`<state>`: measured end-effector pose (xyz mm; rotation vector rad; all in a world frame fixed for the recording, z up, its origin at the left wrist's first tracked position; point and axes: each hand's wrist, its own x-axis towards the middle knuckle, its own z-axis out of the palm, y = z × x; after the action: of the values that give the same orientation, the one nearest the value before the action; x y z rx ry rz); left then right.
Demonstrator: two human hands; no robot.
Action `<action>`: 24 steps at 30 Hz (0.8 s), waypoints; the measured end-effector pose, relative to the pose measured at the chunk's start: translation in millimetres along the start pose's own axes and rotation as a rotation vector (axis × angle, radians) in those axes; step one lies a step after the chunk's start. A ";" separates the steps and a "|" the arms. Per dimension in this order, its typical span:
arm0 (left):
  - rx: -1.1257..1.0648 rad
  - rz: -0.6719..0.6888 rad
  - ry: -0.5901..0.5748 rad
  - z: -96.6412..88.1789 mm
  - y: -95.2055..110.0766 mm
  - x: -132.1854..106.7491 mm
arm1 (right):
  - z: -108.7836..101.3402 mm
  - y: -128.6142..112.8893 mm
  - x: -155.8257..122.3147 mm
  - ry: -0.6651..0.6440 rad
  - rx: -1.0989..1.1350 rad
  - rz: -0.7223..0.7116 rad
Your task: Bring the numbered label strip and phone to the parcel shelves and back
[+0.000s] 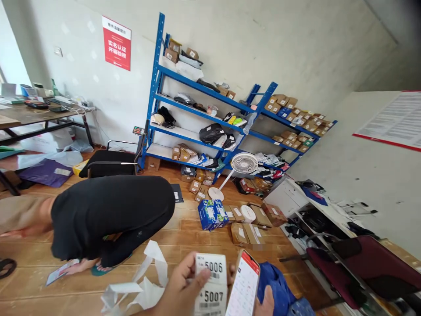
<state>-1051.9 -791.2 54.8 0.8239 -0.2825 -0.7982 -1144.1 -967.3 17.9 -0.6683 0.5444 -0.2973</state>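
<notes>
My left hand (182, 283) pinches a strip of white barcode labels (211, 283) between thumb and fingers; two labels read 5006 and 5007. A loose, curling white paper strip (154, 263) trails at the left of that hand. Beside the labels, my right hand (267, 302) is closed around a phone (243, 285), its thumb along the right edge. The phone's screen is lit, with a red bar on top and rows of small icons. Blue crumpled material (278, 287) shows behind the phone; I cannot tell what it is.
A co-worker in dark clothes (112, 215) bends low at the left, a hand by a flat item (61, 272). Parcels and a blue box (213, 215) stand on the wooden floor before a white fan (244, 163) and blue shelves (194, 81). Chairs (340, 267) stand at right.
</notes>
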 end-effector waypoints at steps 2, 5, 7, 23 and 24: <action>0.057 0.045 0.180 6.2 -6.6 19.9 | -7.6 -26.7 16.0 -0.147 -0.005 0.128; 0.364 0.170 0.320 2.9 -11.3 43.9 | -7.7 -43.8 39.1 -0.206 0.031 0.087; 0.724 0.199 0.284 0.0 -14.3 56.4 | -2.6 -46.7 52.4 -0.215 0.067 0.112; 0.840 -0.141 0.000 28.9 -49.4 89.7 | 5.5 -67.2 95.4 -0.449 0.055 0.230; 0.777 -0.143 0.072 26.8 -52.7 89.2 | 4.4 -64.3 97.6 -0.433 0.053 0.224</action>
<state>-1032.4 -892.7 26.9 1.6131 -0.4852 -0.7909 -1067.2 -1055.0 25.9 -0.5919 0.1919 0.0455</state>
